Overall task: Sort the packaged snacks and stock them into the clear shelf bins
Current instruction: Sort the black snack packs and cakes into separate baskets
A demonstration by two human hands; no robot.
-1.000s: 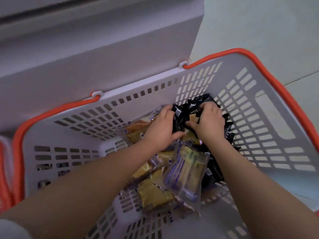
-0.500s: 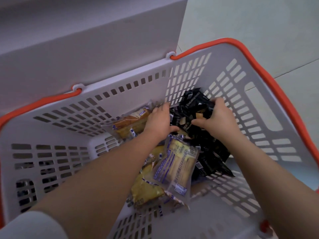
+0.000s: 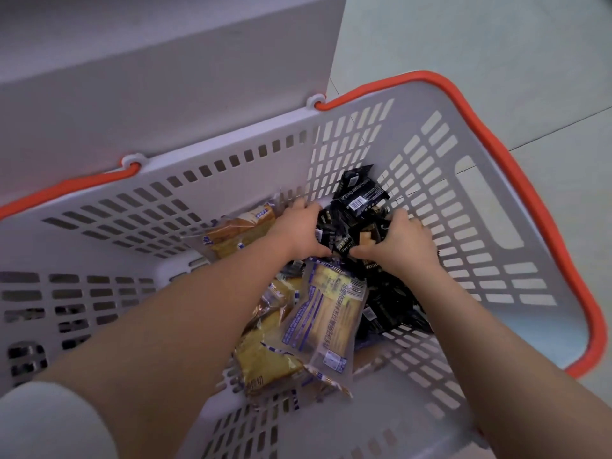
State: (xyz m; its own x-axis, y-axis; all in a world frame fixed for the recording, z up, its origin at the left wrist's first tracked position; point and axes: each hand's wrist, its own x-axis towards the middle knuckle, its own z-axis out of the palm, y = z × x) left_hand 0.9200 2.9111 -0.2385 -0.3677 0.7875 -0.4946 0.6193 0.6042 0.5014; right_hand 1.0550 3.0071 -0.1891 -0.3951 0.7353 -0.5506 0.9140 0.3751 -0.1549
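The left hand (image 3: 298,231) and right hand (image 3: 402,245) curl their fingers around a bunch of black snack packets (image 3: 356,213) from either side — thumbs nearly meeting beneath it — right of frame centre. More black packets (image 3: 390,309) lie below. Clear-wrapped yellow cakes (image 3: 326,318) lie at lower centre, all inside the white slotted basket (image 3: 139,223) with orange handles (image 3: 516,180).

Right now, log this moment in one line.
left hand + right hand grip black packets | in basket | bins unseen

Black snack packets (image 3: 359,223) heaped (far corner) beside clear-wrapped yellow cake packs (image 3: 328,319).
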